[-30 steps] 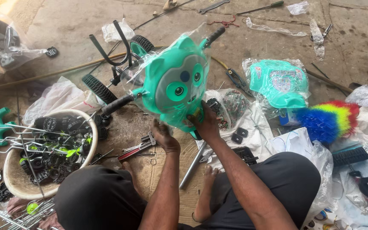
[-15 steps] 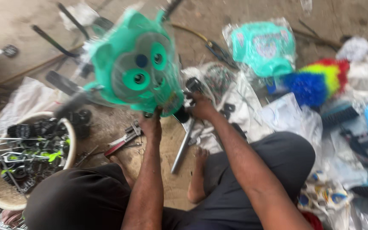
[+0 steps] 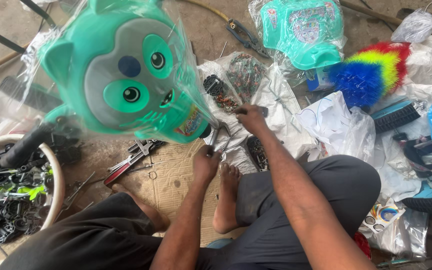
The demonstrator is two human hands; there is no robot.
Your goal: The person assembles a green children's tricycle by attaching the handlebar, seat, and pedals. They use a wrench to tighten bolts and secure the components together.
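A green plastic toy front with an animal face, wrapped in clear film, stands tilted on its black frame just ahead of my knees. Below its lower right edge my left hand is closed around a thin metal tool that points up at the toy's underside. My right hand is a little to the right, over white bags, with its fingers pinched on a small dark part. What that part is I cannot make out. I sit cross-legged with my bare foot between my arms.
A white basin of black and green parts stands at left. Red-handled pliers lie on cardboard. Further out are bags of small parts, a second wrapped green panel, a rainbow fluffy brush and dark pliers.
The view has closed in and the toy face now fills the upper left. My left hand dropped from the toy's lower edge onto the metal tool. My right hand shifted right over the bags.
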